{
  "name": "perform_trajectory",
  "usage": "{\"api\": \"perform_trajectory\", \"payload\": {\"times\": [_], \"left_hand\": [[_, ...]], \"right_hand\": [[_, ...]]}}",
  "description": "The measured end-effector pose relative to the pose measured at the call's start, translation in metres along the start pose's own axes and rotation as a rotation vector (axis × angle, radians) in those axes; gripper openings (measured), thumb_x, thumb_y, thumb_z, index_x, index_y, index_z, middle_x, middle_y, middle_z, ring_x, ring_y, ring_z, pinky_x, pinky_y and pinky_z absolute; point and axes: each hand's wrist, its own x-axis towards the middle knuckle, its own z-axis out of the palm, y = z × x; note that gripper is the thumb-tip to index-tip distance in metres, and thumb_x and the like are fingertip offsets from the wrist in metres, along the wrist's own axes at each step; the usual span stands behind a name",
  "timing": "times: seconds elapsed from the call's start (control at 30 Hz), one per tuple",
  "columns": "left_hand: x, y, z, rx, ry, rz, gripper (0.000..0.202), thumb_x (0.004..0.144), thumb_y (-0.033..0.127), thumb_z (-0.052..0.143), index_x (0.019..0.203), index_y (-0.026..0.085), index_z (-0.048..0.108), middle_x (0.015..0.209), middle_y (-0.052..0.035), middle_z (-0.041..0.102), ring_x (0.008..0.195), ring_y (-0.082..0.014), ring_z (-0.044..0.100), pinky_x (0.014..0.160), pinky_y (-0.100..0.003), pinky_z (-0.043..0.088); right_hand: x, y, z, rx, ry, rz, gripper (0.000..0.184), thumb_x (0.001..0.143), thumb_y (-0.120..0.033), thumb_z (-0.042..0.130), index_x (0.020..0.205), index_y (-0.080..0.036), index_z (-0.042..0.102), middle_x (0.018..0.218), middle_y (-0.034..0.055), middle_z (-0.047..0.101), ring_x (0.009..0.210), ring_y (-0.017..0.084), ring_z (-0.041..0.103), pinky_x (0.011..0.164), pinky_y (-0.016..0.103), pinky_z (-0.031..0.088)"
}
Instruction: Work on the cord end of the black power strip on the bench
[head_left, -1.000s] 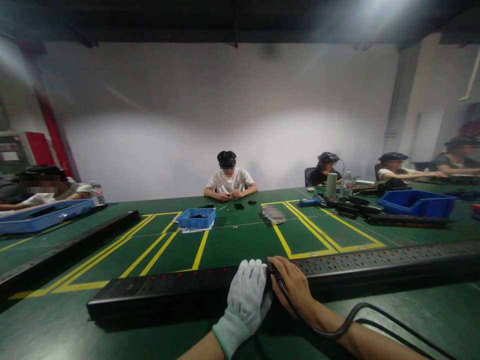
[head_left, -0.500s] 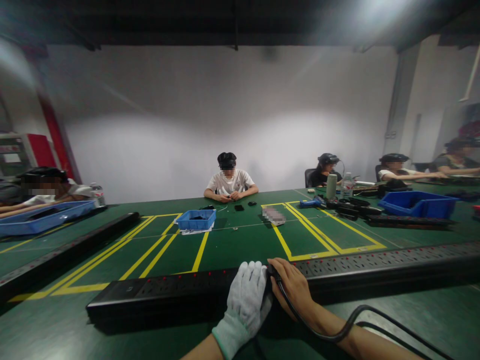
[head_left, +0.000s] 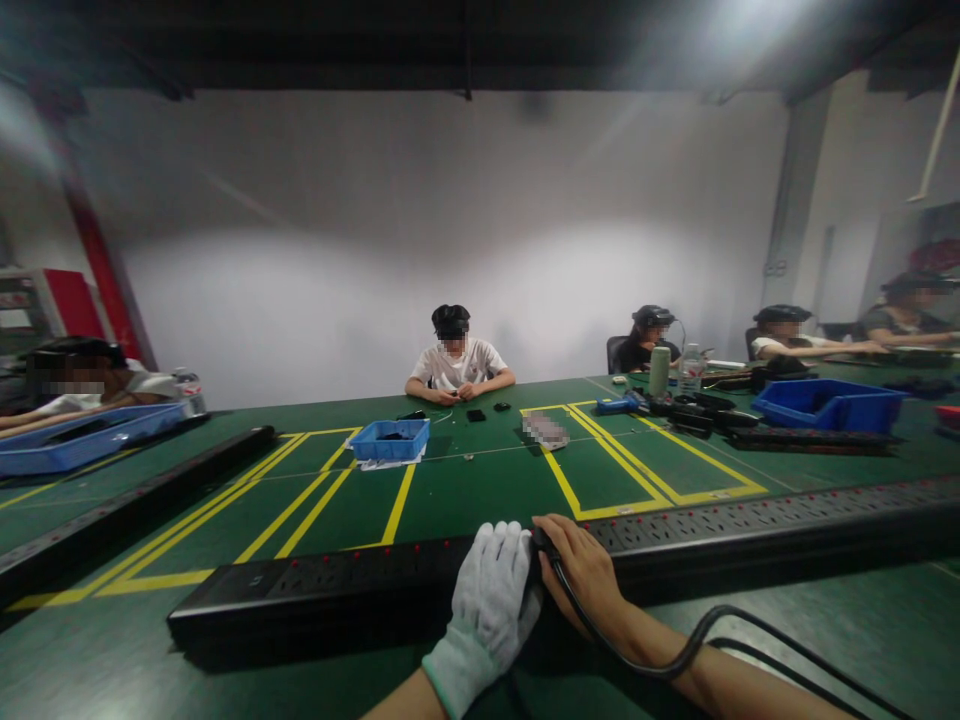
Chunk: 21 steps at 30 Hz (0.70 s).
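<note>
A long black power strip (head_left: 352, 590) with rows of sockets and small red lights runs across the green table in front of me. My left hand (head_left: 491, 595), in a pale knitted glove, is laid over the strip with fingers together across its top and the thumb on the near side. Right beside it, my right hand (head_left: 581, 575) is bare and closed around a black plug (head_left: 541, 540) at the strip's top. How far the plug sits in a socket is hidden. Its black cable (head_left: 694, 640) drops along my right wrist and loops off to the lower right.
Another power strip (head_left: 150, 490) lies at the left. Blue bins (head_left: 390, 440) (head_left: 829, 405) stand on the table, with black parts and a blue tool (head_left: 619, 405) near the right one. A person (head_left: 461, 365) sits opposite; others sit at both sides.
The view has shifted very slightly. Both hands, the plug and the strip keep their places relative to each other.
</note>
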Motion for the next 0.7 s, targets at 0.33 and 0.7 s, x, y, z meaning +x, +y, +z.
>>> {"api": "perform_trajectory", "payload": {"times": [0.33, 0.7], "left_hand": [[0.0006, 0.0009, -0.0003, -0.006, -0.016, -0.014, 0.049, 0.083, 0.03, 0.05, 0.128, 0.01, 0.047, 0.124, -0.0151, 0.055, 0.12, -0.0307, 0.045, 0.096, -0.048, 0.043], [-0.001, 0.0002, 0.0028, 0.004, -0.009, -0.018, 0.049, 0.083, 0.03, 0.05, 0.128, 0.011, 0.047, 0.124, -0.0144, 0.055, 0.121, -0.03, 0.045, 0.097, -0.047, 0.041]], "right_hand": [[0.0, 0.0004, 0.001, -0.008, 0.015, -0.001, 0.038, 0.083, -0.018, 0.045, 0.121, -0.02, 0.047, 0.111, 0.0079, 0.06, 0.101, 0.02, 0.058, 0.086, 0.034, 0.048], [-0.0008, 0.0013, 0.0016, 0.007, -0.014, 0.015, 0.038, 0.085, -0.018, 0.044, 0.122, -0.02, 0.046, 0.113, 0.0073, 0.058, 0.101, 0.02, 0.057, 0.088, 0.035, 0.047]]}}
